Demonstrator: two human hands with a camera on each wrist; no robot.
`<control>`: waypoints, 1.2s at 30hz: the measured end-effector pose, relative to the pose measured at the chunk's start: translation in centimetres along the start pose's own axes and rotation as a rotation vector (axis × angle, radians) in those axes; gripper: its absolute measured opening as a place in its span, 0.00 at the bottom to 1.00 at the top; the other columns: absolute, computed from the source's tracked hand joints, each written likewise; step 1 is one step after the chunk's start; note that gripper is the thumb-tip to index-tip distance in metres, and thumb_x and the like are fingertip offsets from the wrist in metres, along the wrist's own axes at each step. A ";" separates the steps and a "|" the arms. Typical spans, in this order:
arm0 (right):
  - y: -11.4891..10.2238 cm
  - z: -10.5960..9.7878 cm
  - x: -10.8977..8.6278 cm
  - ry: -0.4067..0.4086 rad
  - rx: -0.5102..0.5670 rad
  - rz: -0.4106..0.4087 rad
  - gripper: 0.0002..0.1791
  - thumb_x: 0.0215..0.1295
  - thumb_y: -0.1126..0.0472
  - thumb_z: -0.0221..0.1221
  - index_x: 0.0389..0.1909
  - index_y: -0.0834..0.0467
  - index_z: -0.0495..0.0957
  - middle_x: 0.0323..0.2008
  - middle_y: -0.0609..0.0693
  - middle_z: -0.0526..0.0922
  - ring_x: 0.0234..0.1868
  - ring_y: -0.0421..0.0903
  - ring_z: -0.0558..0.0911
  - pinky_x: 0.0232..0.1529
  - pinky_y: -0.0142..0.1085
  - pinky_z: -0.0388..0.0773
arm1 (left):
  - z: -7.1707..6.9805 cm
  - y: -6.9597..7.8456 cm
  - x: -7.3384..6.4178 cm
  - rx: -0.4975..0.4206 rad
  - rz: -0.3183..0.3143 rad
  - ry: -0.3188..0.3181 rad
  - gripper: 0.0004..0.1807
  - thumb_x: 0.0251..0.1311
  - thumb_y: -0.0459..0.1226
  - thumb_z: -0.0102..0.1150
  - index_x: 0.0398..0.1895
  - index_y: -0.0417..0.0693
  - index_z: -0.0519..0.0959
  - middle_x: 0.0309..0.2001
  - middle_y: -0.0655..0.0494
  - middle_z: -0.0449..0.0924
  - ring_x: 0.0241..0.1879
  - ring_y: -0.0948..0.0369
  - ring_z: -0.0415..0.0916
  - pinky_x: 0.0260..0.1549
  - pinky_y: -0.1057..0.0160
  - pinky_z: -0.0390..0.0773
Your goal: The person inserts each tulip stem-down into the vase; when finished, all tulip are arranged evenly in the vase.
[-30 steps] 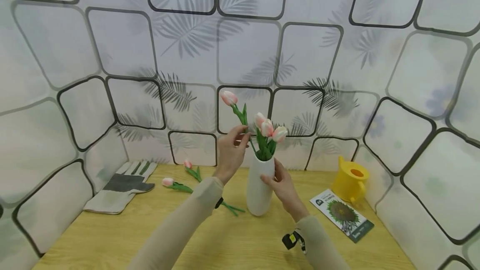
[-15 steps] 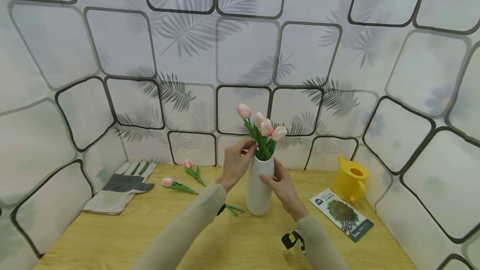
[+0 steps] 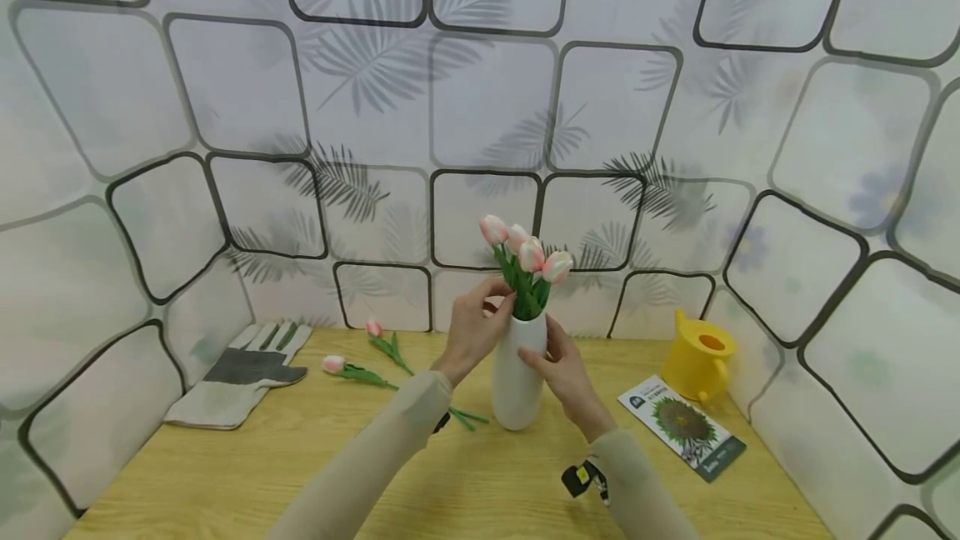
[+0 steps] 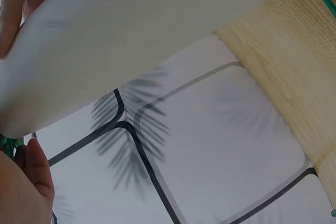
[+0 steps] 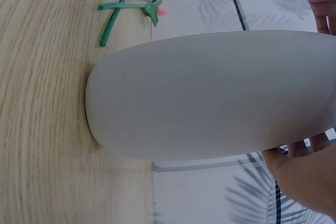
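Note:
A white vase [image 3: 517, 386] stands upright on the wooden table with pink-white tulips [image 3: 532, 257] in its mouth. My right hand [image 3: 567, 375] grips its upper right side, fingers behind and thumb in front; the right wrist view shows the same vase [image 5: 210, 95] from close by. At the rim's left, my left hand [image 3: 476, 326] pinches the leftmost tulip [image 3: 493, 230] low down by its leaves; its stem's end is hidden. Close to the other blooms, that tulip leans slightly left. In the left wrist view, part of the left hand [image 4: 23, 187] shows beneath the vase.
Two loose tulips [image 3: 334, 365] lie on the table [image 3: 465, 490] at left, their stems crossing behind my left forearm. A grey-white glove [image 3: 240, 373] rests farther left. At right are a yellow watering can [image 3: 697, 361] and a seed packet [image 3: 681, 426]. A patterned backdrop rises behind.
My left hand has moved right and down to the vase's rim, lowering its tulip into the vase beside the others. The right hand keeps its grip on the vase.

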State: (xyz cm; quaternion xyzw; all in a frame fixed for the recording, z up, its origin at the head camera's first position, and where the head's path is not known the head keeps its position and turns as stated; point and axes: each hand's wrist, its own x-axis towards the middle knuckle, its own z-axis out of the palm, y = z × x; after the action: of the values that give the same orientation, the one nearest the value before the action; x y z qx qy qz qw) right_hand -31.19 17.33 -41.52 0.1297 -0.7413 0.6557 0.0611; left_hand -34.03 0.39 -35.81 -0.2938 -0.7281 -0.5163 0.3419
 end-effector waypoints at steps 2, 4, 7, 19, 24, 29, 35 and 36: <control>0.1 0.0 0.0 -0.002 0.004 -0.003 0.42 0.66 0.55 0.63 0.77 0.49 0.52 0.74 0.52 0.61 0.73 0.55 0.62 0.72 0.59 0.57 | 0.0 0.1 0.1 -0.009 -0.026 0.013 0.03 0.64 0.33 0.61 0.38 0.43 0.80 0.36 0.50 0.85 0.37 0.59 0.83 0.31 0.67 0.83; 0.0 0.0 0.0 -0.003 0.004 -0.004 0.43 0.66 0.55 0.63 0.77 0.49 0.52 0.74 0.52 0.60 0.74 0.55 0.62 0.72 0.59 0.57 | 0.0 0.2 0.3 -0.013 -0.044 0.029 0.03 0.64 0.34 0.62 0.36 0.43 0.79 0.35 0.50 0.84 0.36 0.59 0.82 0.31 0.67 0.83; 0.0 0.0 0.0 -0.003 -0.003 -0.001 0.43 0.66 0.54 0.63 0.77 0.50 0.51 0.74 0.52 0.60 0.74 0.55 0.62 0.72 0.59 0.57 | 0.0 0.3 0.4 -0.012 -0.062 0.035 0.03 0.63 0.33 0.64 0.37 0.44 0.80 0.35 0.51 0.84 0.36 0.59 0.82 0.32 0.67 0.83; 0.0 0.0 0.2 -0.002 0.000 -0.013 0.43 0.67 0.56 0.63 0.77 0.51 0.51 0.74 0.54 0.61 0.73 0.56 0.62 0.71 0.60 0.58 | 0.1 0.1 0.6 -0.057 -0.168 -0.016 0.03 0.61 0.34 0.65 0.36 0.45 0.83 0.36 0.52 0.86 0.38 0.59 0.83 0.31 0.67 0.82; -0.1 0.0 0.0 0.000 0.002 -0.006 0.43 0.66 0.56 0.63 0.77 0.50 0.52 0.73 0.53 0.61 0.73 0.56 0.62 0.72 0.59 0.57 | -0.3 -0.2 0.3 -0.068 -0.219 -0.067 0.06 0.64 0.39 0.63 0.36 0.47 0.86 0.38 0.53 0.87 0.39 0.59 0.83 0.32 0.67 0.83; -0.1 0.0 0.0 0.000 0.002 0.008 0.43 0.65 0.54 0.64 0.77 0.48 0.52 0.73 0.51 0.62 0.73 0.54 0.63 0.72 0.59 0.57 | -0.6 -0.4 -0.1 -0.109 -0.280 -0.071 0.09 0.65 0.43 0.62 0.35 0.49 0.87 0.39 0.55 0.87 0.38 0.56 0.83 0.33 0.66 0.84; 0.1 0.1 0.1 0.007 0.000 0.007 0.43 0.66 0.54 0.64 0.77 0.50 0.51 0.73 0.53 0.62 0.73 0.56 0.63 0.72 0.59 0.58 | -0.9 -0.7 -0.2 -0.123 -0.275 -0.059 0.07 0.64 0.41 0.63 0.35 0.49 0.86 0.38 0.55 0.87 0.40 0.58 0.82 0.36 0.64 0.83; 0.1 0.1 0.1 0.010 0.000 0.010 0.43 0.66 0.55 0.64 0.77 0.50 0.52 0.73 0.53 0.62 0.73 0.56 0.63 0.72 0.59 0.58 | -1.0 -0.7 -0.3 -0.131 -0.272 -0.060 0.06 0.64 0.40 0.63 0.35 0.48 0.86 0.38 0.54 0.86 0.40 0.57 0.82 0.36 0.64 0.82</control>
State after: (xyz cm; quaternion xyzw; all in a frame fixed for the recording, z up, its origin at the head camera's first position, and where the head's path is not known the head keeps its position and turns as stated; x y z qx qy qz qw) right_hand -31.25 17.25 -41.57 0.1227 -0.7417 0.6565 0.0617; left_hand -34.22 -0.80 -36.23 -0.2297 -0.7359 -0.5951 0.2269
